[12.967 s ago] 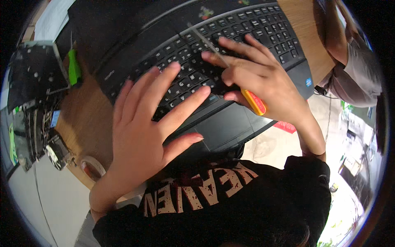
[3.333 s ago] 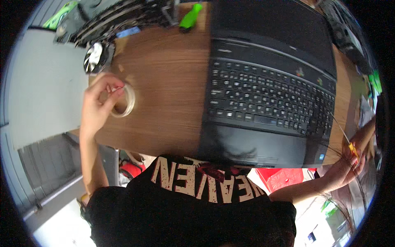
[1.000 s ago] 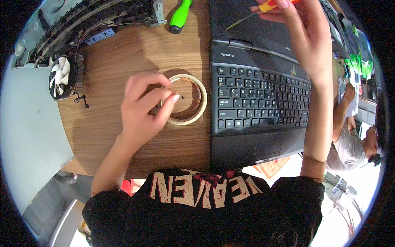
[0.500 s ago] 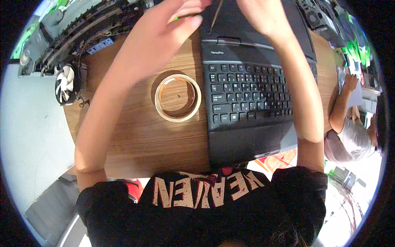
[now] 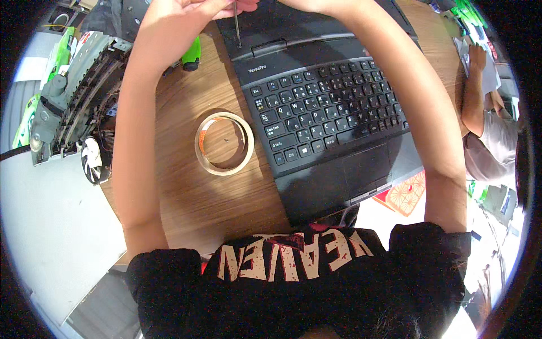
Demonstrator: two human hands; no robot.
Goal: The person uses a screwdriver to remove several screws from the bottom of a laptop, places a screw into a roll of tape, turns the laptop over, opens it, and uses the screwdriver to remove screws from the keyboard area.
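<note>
An open black laptop (image 5: 316, 169) lies tilted on the wooden desk, its lid folded far back. Over the lid's left end, my left hand (image 5: 189, 25) has its fingers bent together around the upper part of a thin metal shaft (image 5: 237, 28), like a screwdriver's. The shaft points down beside the laptop's hinge; its upper end is out of view. My right hand (image 5: 319, 4) is over the lid at the top edge, fingers cut off by the picture. A green and black handled thing (image 5: 192, 55) lies under my left wrist.
A roll of tape (image 5: 248, 148) lies on the desk (image 5: 197, 206) left of the laptop. Beyond my left forearm are a white-bladed fan (image 5: 91, 160) and a grey machine part (image 5: 56, 107). At right, another person's arm (image 5: 474, 93) rests near papers.
The view has swung, so laptop and tape appear further left and turned. Both my hands remain over the laptop's lid, with the thin shaft still pointing down near the hinge.
</note>
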